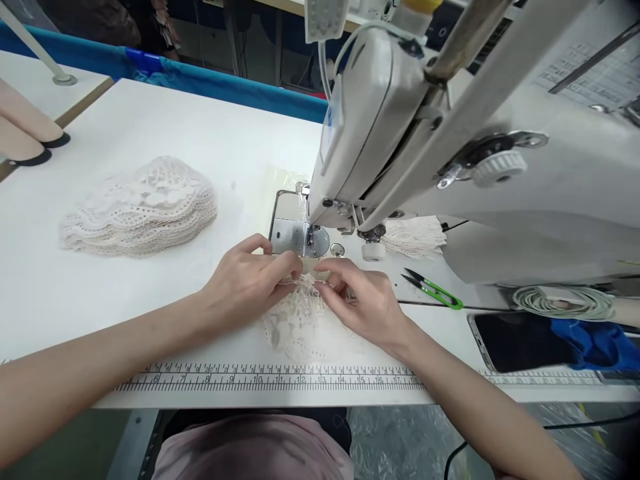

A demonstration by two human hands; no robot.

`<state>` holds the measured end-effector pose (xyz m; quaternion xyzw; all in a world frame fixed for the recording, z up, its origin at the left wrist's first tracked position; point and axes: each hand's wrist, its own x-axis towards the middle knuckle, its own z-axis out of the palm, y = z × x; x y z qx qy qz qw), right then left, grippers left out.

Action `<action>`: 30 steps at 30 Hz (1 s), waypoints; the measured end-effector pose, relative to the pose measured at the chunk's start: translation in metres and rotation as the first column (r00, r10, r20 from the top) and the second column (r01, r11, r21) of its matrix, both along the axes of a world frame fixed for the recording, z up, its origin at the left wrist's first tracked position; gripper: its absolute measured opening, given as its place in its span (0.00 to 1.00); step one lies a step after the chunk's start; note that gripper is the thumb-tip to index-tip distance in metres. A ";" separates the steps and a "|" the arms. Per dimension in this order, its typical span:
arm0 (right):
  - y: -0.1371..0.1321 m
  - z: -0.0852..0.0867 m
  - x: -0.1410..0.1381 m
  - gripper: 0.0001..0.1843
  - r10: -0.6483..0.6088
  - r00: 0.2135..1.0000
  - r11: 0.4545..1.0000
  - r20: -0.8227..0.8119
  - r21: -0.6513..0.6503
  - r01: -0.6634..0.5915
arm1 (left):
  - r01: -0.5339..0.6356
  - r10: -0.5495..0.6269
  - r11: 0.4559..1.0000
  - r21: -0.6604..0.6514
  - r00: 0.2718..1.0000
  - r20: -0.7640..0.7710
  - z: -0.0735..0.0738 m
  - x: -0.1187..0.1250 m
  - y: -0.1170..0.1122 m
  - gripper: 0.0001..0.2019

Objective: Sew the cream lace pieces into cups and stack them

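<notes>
A piece of cream lace (300,327) hangs between my two hands, just in front of the sewing machine's (370,133) needle area and metal plate (293,230). With thumb and fingers pinched, my left hand (250,273) grips the lace's upper edge from the left. My right hand (363,297) pinches the same edge from the right, close to the left fingertips. The lower part of the lace spreads over the white table (240,160), slightly blurred. The gripped edge looks gathered, and the fingers partly hide it.
A stack of lace pieces (145,207) lies at the left, and more lace (415,237) sits behind the machine head. Green thread snips (435,290), a phone (523,340), a blue cloth (600,343) and coiled pale elastic (563,302) lie at the right. A printed ruler (280,380) runs along the front edge.
</notes>
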<state>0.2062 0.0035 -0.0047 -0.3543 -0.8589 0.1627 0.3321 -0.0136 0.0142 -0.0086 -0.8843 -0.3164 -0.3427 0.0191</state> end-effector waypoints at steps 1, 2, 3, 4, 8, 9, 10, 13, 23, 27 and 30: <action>-0.001 0.000 0.000 0.10 0.003 1.000 1.000 0.002 0.023 -0.003 | 0.008 -0.008 1.000 -0.004 1.000 0.005 0.001 0.000 -0.001 0.06; -0.001 0.000 0.001 0.10 0.007 1.000 0.999 0.003 0.045 -0.007 | 0.016 -0.016 1.000 -0.012 1.000 0.005 0.001 0.001 -0.001 0.06; -0.002 0.000 0.001 0.09 0.013 1.000 0.998 0.004 0.066 -0.013 | 0.024 -0.024 0.999 -0.023 1.000 0.002 0.002 0.001 -0.002 0.06; -0.002 0.000 0.001 0.08 0.021 1.000 0.996 0.006 0.084 -0.021 | 0.029 -0.029 0.999 -0.035 1.000 0.000 0.002 0.001 -0.002 0.06; -0.002 0.001 0.000 0.07 0.054 0.998 0.989 0.039 0.133 -0.059 | 0.028 -0.029 0.996 -0.082 1.000 -0.010 0.002 0.000 -0.005 0.05; -0.002 0.002 0.000 0.07 0.060 0.997 0.987 0.050 0.144 -0.066 | 0.026 -0.027 0.996 -0.091 1.000 -0.010 0.002 0.000 -0.005 0.05; -0.002 0.002 0.000 0.06 0.063 0.996 0.985 0.061 0.156 -0.072 | 0.026 -0.027 0.995 -0.098 1.000 -0.010 0.002 0.000 -0.005 0.05; -0.003 0.004 0.000 0.04 0.070 0.993 0.978 0.099 0.190 -0.088 | 0.024 -0.025 0.992 -0.121 1.000 -0.007 0.003 0.000 -0.007 0.04; -0.004 0.005 0.000 0.05 0.078 0.988 0.978 0.132 0.182 -0.101 | 0.034 -0.037 0.992 -0.121 0.999 -0.025 0.006 0.002 -0.009 0.04; -0.004 0.006 0.000 0.04 0.071 0.988 0.971 0.137 0.219 -0.100 | 0.035 -0.040 0.989 -0.144 0.999 -0.029 0.007 0.002 -0.010 0.04; -0.004 0.005 0.001 0.05 0.064 0.989 0.950 0.131 0.296 -0.101 | 0.041 -0.045 0.986 -0.161 0.999 -0.022 0.007 0.002 -0.010 0.04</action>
